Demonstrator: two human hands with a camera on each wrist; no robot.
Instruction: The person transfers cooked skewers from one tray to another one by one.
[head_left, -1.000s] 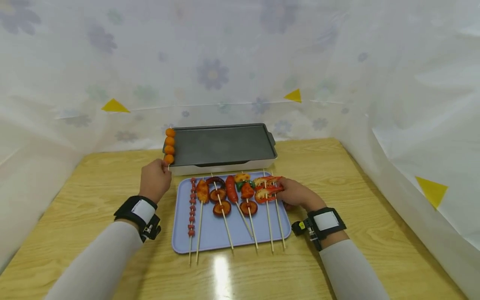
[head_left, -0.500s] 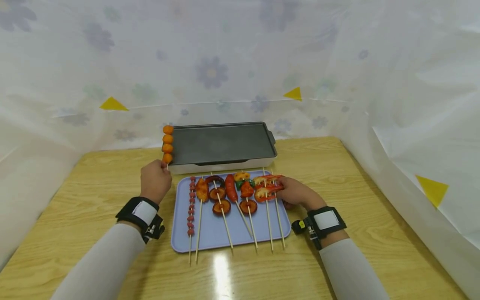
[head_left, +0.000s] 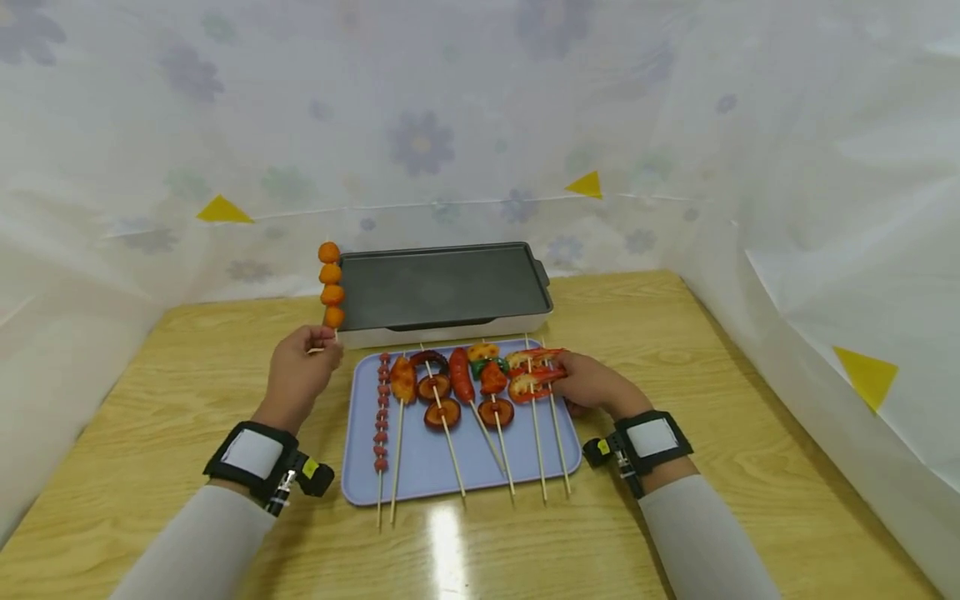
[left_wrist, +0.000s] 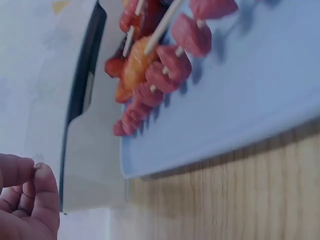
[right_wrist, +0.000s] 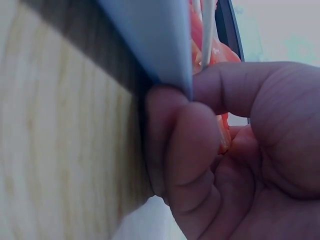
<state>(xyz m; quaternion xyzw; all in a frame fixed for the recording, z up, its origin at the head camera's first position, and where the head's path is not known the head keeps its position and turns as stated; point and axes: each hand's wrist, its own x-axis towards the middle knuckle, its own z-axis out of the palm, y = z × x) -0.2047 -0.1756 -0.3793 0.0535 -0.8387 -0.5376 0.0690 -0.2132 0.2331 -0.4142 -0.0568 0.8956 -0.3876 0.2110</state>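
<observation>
My left hand (head_left: pixel 302 371) pinches the stick of a skewer of orange balls (head_left: pixel 331 273) between thumb and fingertips. The balls stand at the left end of the griddle (head_left: pixel 442 287); whether they touch it I cannot tell. In the left wrist view the hand (left_wrist: pixel 30 200) shows at the left edge, and the skewer is out of sight. My right hand (head_left: pixel 596 385) grips the right rim of the lilac tray (head_left: pixel 420 471), beside the shrimp skewers (head_left: pixel 534 385). In the right wrist view the tray's edge (right_wrist: pixel 160 45) sits between thumb and curled fingers.
On the tray lie a skewer of small pink meat pieces (head_left: pixel 382 417), a sausage skewer (head_left: pixel 461 375), mushroom skewers (head_left: pixel 442 414) and others, sticks overhanging the front rim. The griddle stands just behind the tray. White sheeting (head_left: pixel 480 100) walls the wooden table (head_left: pixel 675 517).
The orange balls have shifted slightly left, past the griddle's left edge. My left wrist has turned and its fingers have spread somewhat. My right hand stays on the tray's rim.
</observation>
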